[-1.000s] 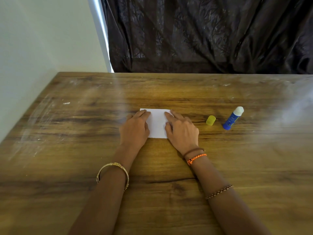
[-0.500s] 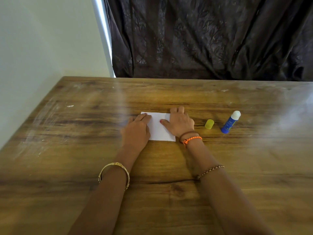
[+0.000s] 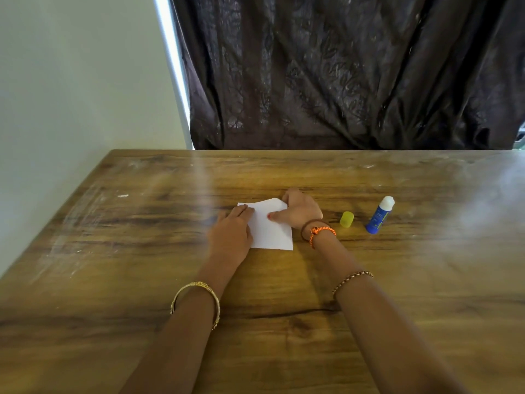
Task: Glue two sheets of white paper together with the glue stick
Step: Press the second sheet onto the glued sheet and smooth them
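Observation:
The white paper point(image 3: 271, 231) lies on the wooden table point(image 3: 113, 251), near its middle. My left hand point(image 3: 230, 237) rests flat on the paper's left edge and presses it down. Over the far right corner sits my right hand point(image 3: 301, 210), thumb on top and fingers behind the far edge, pinching it; that corner looks slightly raised. I cannot tell whether one or two sheets are there. The blue glue stick point(image 3: 379, 216) lies uncapped to the right, white tip pointing away, with its yellow cap point(image 3: 347, 219) beside it.
A dark curtain point(image 3: 341, 81) hangs behind the table's far edge, and a pale wall point(image 3: 71, 95) runs along the left side. Both forearms wear bracelets.
My right hand has slid from flat on the paper up to its far right corner and now pinches it. The left hand has stayed on the left edge. The camera has tilted upward.

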